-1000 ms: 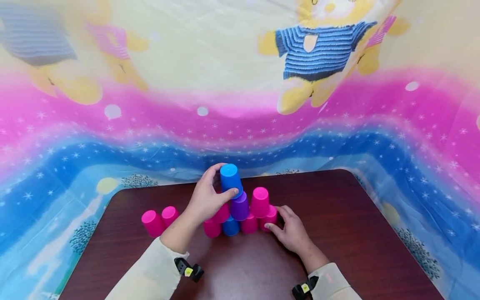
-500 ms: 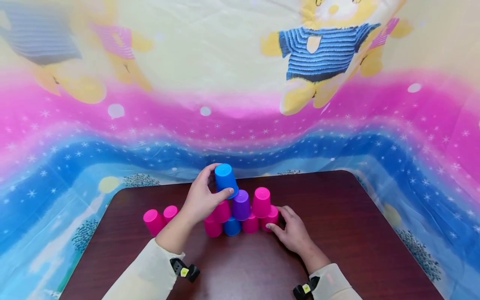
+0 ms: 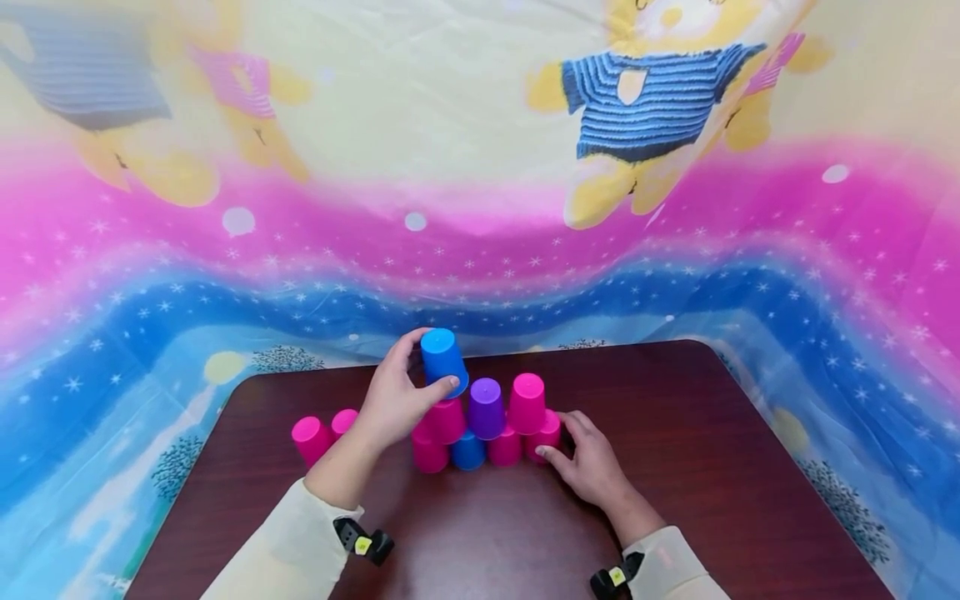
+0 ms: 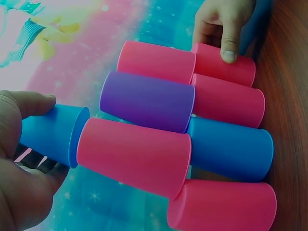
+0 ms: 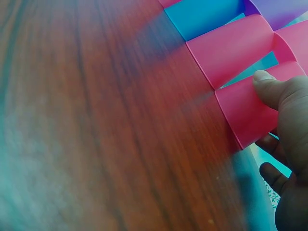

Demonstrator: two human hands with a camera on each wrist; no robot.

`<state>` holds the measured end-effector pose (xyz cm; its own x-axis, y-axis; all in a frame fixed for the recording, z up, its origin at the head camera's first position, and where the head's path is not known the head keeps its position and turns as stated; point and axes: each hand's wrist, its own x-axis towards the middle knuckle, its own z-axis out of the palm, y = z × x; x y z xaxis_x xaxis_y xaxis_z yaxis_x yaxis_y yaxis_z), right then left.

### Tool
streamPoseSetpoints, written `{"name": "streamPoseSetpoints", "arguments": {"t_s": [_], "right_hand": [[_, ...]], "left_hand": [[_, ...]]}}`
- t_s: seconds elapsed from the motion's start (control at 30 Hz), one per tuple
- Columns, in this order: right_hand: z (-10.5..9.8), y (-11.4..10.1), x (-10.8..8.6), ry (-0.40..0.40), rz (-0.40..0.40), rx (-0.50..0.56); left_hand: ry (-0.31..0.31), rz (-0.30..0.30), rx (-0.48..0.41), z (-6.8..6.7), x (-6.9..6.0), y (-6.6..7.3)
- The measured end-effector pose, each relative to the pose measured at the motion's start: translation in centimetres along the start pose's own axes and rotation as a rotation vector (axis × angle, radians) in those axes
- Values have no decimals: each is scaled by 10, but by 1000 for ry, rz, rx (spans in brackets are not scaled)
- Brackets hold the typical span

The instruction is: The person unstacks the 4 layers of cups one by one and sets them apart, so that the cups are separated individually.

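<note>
My left hand grips an upside-down blue cup between thumb and fingers. It stands over the left pink cup of the second row; in the left wrist view its rim meets or nearly meets that cup's base. Beside it in the same row are a purple cup and another pink cup. The bottom row holds a pink cup, a blue cup and two more pink cups. My right hand holds the rightmost bottom pink cup, thumb in front, fingers behind.
Two pink cups, one nearer and one farther, stand upside down to the left, partly behind my left forearm. Everything rests on a dark brown table. A printed cloth hangs behind it and at the sides.
My left hand has carried the blue cup leftward, from above the purple cup to above the left pink cup. The right hand stays on its pink cup, and the view has shifted slightly.
</note>
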<state>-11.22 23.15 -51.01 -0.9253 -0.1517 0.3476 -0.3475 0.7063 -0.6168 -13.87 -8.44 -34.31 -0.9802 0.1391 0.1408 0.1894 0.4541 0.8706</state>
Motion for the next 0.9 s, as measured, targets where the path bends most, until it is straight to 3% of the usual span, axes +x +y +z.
{"name": "streamPoseSetpoints", "arguments": {"t_s": [0.9], "right_hand": [[0,0,-1,-8,16,-17]], "left_hand": [[26,-8,-3,-17,-11,-16]]}}
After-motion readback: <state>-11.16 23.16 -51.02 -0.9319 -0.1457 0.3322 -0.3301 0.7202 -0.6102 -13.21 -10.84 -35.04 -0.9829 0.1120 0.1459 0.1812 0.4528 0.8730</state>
